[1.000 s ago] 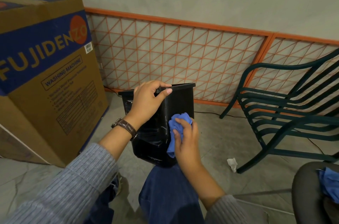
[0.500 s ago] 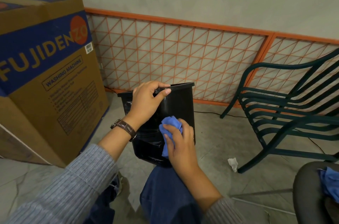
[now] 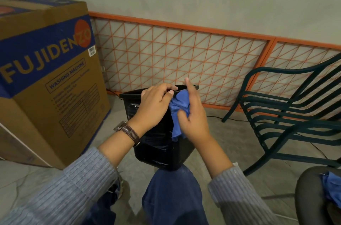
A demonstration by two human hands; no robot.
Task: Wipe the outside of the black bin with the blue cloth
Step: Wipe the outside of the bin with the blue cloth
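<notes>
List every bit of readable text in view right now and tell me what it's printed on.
"FUJIDENZO": large letters on the blue band of the cardboard box, the "ZO" sitting in an orange circle.
"WASHING MACHINE": framed label on the same box, below the brand.
Spec lines and table under that label: too blurred to read.
Barcode sticker on the box: too small to read.
Black bin, blue cloth, watch: no text visible.

Both hands cover most of the black bin's (image 3: 156,143) near rim — its inside stays hidden.

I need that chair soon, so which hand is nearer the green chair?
Right. The right hand presses the blue cloth on the chair's side; the left hand grips the bin rim, farther off.
</notes>
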